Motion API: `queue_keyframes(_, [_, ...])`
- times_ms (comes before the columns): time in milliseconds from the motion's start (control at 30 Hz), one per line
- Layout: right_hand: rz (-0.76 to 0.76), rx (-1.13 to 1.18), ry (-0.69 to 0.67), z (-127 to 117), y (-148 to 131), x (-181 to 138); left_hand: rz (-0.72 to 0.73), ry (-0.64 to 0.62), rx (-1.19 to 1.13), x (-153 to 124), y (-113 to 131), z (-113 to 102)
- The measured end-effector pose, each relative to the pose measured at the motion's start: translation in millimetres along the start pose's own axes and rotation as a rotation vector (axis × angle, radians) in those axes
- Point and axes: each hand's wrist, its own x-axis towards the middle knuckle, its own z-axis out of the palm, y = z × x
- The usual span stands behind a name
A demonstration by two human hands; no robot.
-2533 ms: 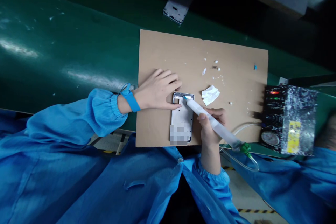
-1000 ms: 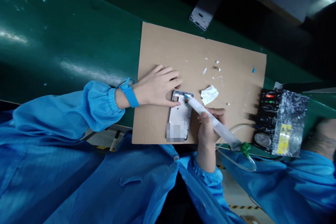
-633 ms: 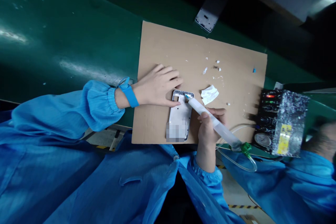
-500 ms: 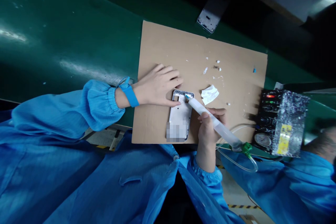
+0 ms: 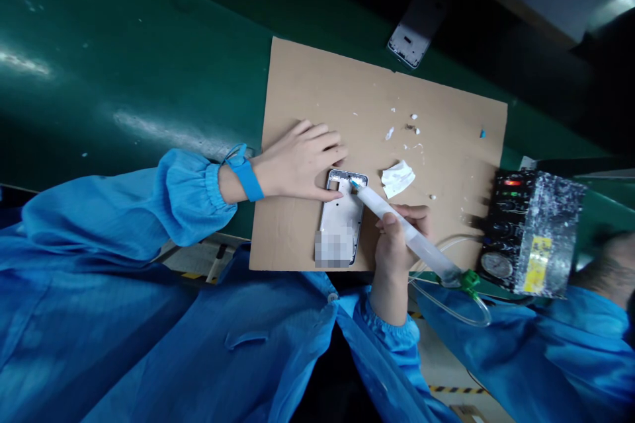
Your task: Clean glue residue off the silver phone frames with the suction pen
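A pale phone frame (image 5: 342, 215) lies on the cardboard, its lower end covered by a blurred patch. My left hand (image 5: 310, 162) rests palm down at its upper left, fingers stretched over the cardboard and thumb touching the frame near a cutout. In my right hand (image 5: 397, 238) is a translucent dispensing syringe (image 5: 381, 208), gripped between thumb and fingers and slanted down to the left. Its blue needle tip is at the frame's top edge; whether it touches I cannot tell. A green-capped air hose joins the syringe's back end.
A crumpled white paper (image 5: 397, 178) and small white scraps lie on the cardboard (image 5: 317, 82). At the right stands a paint-smeared dispenser box (image 5: 536, 231) with a gauge. Another phone frame (image 5: 411, 43) lies beyond the cardboard on the green surface. A co-worker's arm (image 5: 605, 271) is at far right.
The far phone frame has shifted to the right beyond the cardboard. My hands, the syringe and the near phone frame hold almost the same places.
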Motion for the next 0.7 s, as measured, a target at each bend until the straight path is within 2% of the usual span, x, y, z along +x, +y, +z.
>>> queue_keyframes(200, [-0.011,0.058,-0.002,1.0,-2.1,1.3,0.007,0.004,0.014,0.1,0.4,-0.6])
queue_keyframes(700, [-0.014,0.02,0.0,0.2,-1.7,1.6,-0.003,0.003,0.006,-0.5,-0.2,1.0])
